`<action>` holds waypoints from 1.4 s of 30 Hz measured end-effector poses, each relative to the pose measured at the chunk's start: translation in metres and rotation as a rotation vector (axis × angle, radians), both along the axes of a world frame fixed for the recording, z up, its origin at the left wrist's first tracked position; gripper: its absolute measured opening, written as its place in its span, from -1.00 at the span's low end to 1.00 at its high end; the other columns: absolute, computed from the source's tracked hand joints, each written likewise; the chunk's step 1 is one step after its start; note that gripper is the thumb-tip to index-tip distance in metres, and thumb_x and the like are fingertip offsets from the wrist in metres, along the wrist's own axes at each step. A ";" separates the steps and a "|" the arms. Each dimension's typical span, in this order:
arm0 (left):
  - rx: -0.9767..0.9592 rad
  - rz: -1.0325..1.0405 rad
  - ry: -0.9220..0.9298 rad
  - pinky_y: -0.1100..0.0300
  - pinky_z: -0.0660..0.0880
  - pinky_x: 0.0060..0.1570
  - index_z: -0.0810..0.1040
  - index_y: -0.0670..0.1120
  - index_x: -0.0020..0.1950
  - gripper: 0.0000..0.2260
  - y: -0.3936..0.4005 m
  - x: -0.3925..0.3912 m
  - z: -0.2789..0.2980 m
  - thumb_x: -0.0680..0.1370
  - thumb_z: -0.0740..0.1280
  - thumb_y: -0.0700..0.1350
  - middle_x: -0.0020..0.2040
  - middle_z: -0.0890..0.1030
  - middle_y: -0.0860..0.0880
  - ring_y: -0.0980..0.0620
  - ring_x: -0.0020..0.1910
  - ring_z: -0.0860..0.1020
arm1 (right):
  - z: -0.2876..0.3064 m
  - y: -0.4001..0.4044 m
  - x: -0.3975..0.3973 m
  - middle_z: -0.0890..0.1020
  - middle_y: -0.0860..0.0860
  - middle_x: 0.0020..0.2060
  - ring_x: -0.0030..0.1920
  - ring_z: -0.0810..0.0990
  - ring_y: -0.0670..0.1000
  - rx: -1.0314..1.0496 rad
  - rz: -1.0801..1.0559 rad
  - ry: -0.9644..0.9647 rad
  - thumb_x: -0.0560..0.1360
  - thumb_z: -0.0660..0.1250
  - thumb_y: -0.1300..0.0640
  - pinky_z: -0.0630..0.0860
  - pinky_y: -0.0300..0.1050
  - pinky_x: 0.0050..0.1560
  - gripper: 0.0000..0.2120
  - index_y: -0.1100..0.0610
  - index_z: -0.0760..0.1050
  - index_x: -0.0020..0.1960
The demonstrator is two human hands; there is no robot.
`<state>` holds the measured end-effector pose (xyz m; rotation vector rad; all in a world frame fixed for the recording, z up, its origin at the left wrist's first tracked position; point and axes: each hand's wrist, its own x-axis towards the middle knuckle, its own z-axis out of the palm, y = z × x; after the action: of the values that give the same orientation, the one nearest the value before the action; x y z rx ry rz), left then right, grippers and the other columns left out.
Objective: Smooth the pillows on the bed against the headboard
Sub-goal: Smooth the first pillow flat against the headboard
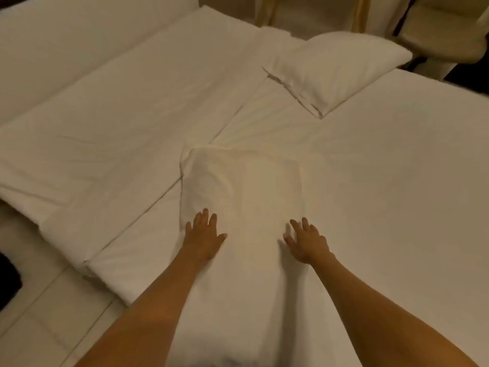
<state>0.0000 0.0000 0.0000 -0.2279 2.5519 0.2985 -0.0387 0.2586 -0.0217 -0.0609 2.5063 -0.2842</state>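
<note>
A white pillow (246,186) lies lengthwise on the bed in front of me. My left hand (203,238) rests flat on its left side, fingers spread. My right hand (307,242) lies flat on its right side, fingers apart. Neither hand grips anything. A second white pillow (336,67) lies at the far right of the bed, apart from both hands. The white bed sheet (397,168) shows creases around the near pillow.
A folded white duvet (119,115) runs along the left side of the bed. Pale floor tiles (45,313) show at the lower left. A cream upholstered piece of furniture (444,30) stands beyond the far right corner.
</note>
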 end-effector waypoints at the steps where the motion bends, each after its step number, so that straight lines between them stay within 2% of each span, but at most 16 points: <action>1: -0.014 0.003 0.012 -0.11 -0.06 0.52 -0.06 -0.11 0.59 -0.39 -0.003 -0.003 -0.011 0.65 0.03 0.14 0.60 -0.14 -0.13 -0.12 0.58 -0.10 | -0.012 -0.002 -0.004 -0.03 0.07 0.58 0.54 0.07 0.18 -0.012 -0.021 -0.004 0.62 -0.01 -0.18 0.18 0.23 0.45 -0.42 -0.01 0.00 0.57; 6: 0.084 0.153 0.137 -0.14 -0.03 0.51 -0.11 0.00 0.60 -0.31 -0.027 -0.008 -0.073 0.58 0.02 0.28 0.61 -0.12 -0.06 -0.09 0.58 -0.06 | -0.073 -0.005 -0.010 -0.08 0.01 0.58 0.54 0.04 0.23 -0.155 -0.188 0.079 0.58 -0.04 -0.27 0.16 0.34 0.43 -0.39 -0.16 -0.13 0.56; 11: 0.310 0.317 0.212 -0.17 0.14 0.48 -0.16 0.23 0.55 -0.18 -0.056 0.013 -0.114 0.41 0.09 0.48 0.60 -0.10 0.11 -0.05 0.57 0.02 | -0.113 0.009 0.013 -0.09 -0.09 0.58 0.55 0.09 0.12 -0.365 -0.330 0.197 0.54 0.02 -0.33 0.19 0.18 0.48 -0.40 -0.34 -0.14 0.51; 16: 0.441 0.415 0.200 -0.08 0.20 0.47 -0.26 0.25 0.54 -0.17 -0.057 0.020 -0.121 0.44 0.17 0.37 0.59 -0.17 0.15 0.03 0.57 0.06 | -0.117 0.000 0.013 -0.11 -0.14 0.58 0.53 0.18 0.09 -0.424 -0.326 0.252 0.54 0.06 -0.29 0.28 0.12 0.44 -0.38 -0.32 -0.12 0.52; 18: 0.487 0.422 0.246 -0.08 0.24 0.44 -0.27 0.23 0.54 -0.15 -0.048 0.017 -0.116 0.42 0.15 0.38 0.58 -0.18 0.18 0.08 0.57 0.05 | -0.110 -0.010 0.014 -0.12 -0.16 0.57 0.53 0.13 -0.06 -0.469 -0.310 0.313 0.55 0.07 -0.25 0.30 0.09 0.43 -0.37 -0.24 -0.09 0.55; 20: 0.532 0.414 0.304 -0.06 0.26 0.40 -0.29 0.25 0.53 -0.13 -0.039 0.016 -0.108 0.38 0.13 0.43 0.57 -0.21 0.20 0.11 0.57 0.01 | -0.103 -0.020 0.017 -0.16 -0.18 0.57 0.46 -0.02 -0.34 -0.518 -0.280 0.368 0.56 0.04 -0.27 0.26 0.18 0.45 -0.38 -0.20 -0.07 0.56; 21: 0.549 0.399 0.327 -0.03 0.27 0.38 -0.31 0.28 0.51 -0.11 -0.036 0.018 -0.104 0.36 0.14 0.46 0.57 -0.24 0.22 0.12 0.57 -0.01 | -0.101 -0.024 0.019 -0.18 -0.20 0.56 0.45 -0.05 -0.39 -0.536 -0.257 0.381 0.56 0.03 -0.29 0.24 0.24 0.44 -0.38 -0.22 -0.07 0.56; 22: 0.563 0.374 0.337 -0.01 0.28 0.38 -0.33 0.31 0.49 -0.09 -0.034 0.019 -0.100 0.34 0.16 0.48 0.56 -0.27 0.22 0.12 0.57 -0.02 | -0.099 -0.028 0.021 -0.20 -0.23 0.55 0.48 0.02 -0.32 -0.545 -0.233 0.381 0.53 0.01 -0.34 0.22 0.29 0.44 -0.36 -0.25 -0.07 0.55; 23: 0.567 0.340 0.325 0.00 0.27 0.39 -0.34 0.33 0.47 -0.07 -0.033 0.021 -0.098 0.31 0.19 0.48 0.55 -0.31 0.23 0.12 0.57 -0.03 | -0.098 -0.029 0.022 -0.22 -0.26 0.54 0.51 0.15 -0.15 -0.543 -0.211 0.372 0.49 0.00 -0.38 0.18 0.32 0.44 -0.34 -0.29 -0.08 0.53; 24: 0.558 0.293 0.296 0.02 0.27 0.40 -0.35 0.35 0.46 -0.04 -0.033 0.022 -0.097 0.29 0.23 0.46 0.54 -0.34 0.23 0.10 0.57 -0.02 | -0.098 -0.030 0.023 -0.23 -0.27 0.53 0.49 0.28 0.00 -0.525 -0.193 0.352 0.46 0.00 -0.42 0.14 0.33 0.45 -0.32 -0.33 -0.10 0.52; 25: 0.534 0.242 0.264 0.03 0.28 0.40 -0.35 0.35 0.46 -0.01 -0.034 0.023 -0.099 0.27 0.28 0.44 0.52 -0.38 0.24 0.08 0.57 0.01 | -0.100 -0.030 0.024 -0.24 -0.27 0.53 0.46 0.33 0.09 -0.497 -0.174 0.327 0.42 0.02 -0.45 0.10 0.32 0.47 -0.28 -0.35 -0.12 0.51; 28: 0.440 0.154 0.180 0.02 0.39 0.33 -0.34 0.37 0.46 0.06 -0.040 0.023 -0.112 0.24 0.37 0.45 0.49 -0.45 0.24 0.02 0.54 0.14 | -0.108 -0.023 0.021 -0.28 -0.21 0.54 0.52 0.20 0.09 -0.384 -0.103 0.222 0.31 0.15 -0.51 0.12 0.28 0.44 -0.12 -0.38 -0.21 0.49; 32: 0.408 0.145 0.133 -0.01 0.46 0.27 -0.36 0.42 0.43 0.07 -0.044 0.022 -0.124 0.21 0.38 0.47 0.49 -0.46 0.23 -0.02 0.52 0.21 | -0.116 -0.020 0.014 -0.29 -0.16 0.54 0.44 0.34 0.13 -0.315 -0.057 0.158 0.31 0.33 -0.43 0.33 0.21 0.37 -0.04 -0.38 -0.23 0.48; 37: 0.376 0.120 0.178 0.03 0.51 0.20 -0.41 0.42 0.39 0.06 -0.041 0.024 -0.122 0.23 0.37 0.47 0.49 -0.46 0.22 -0.03 0.51 0.24 | -0.113 -0.022 0.015 -0.22 -0.15 0.56 0.33 0.46 0.12 -0.291 -0.037 0.207 0.20 0.16 -0.55 0.48 0.12 0.23 -0.05 -0.41 -0.23 0.45; 42: 0.424 0.153 0.252 0.00 0.47 0.27 -0.40 0.40 0.42 0.08 -0.038 0.026 -0.110 0.23 0.37 0.46 0.50 -0.44 0.22 -0.01 0.55 0.13 | -0.103 -0.025 0.023 -0.15 -0.18 0.56 0.47 0.30 0.09 -0.365 -0.090 0.293 0.28 0.18 -0.49 0.39 0.18 0.33 -0.11 -0.38 -0.18 0.48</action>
<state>0.0257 -0.0375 -0.1105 -0.2347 2.6406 0.9672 -0.0156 0.2338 -0.1251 -0.1458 2.7171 -0.8204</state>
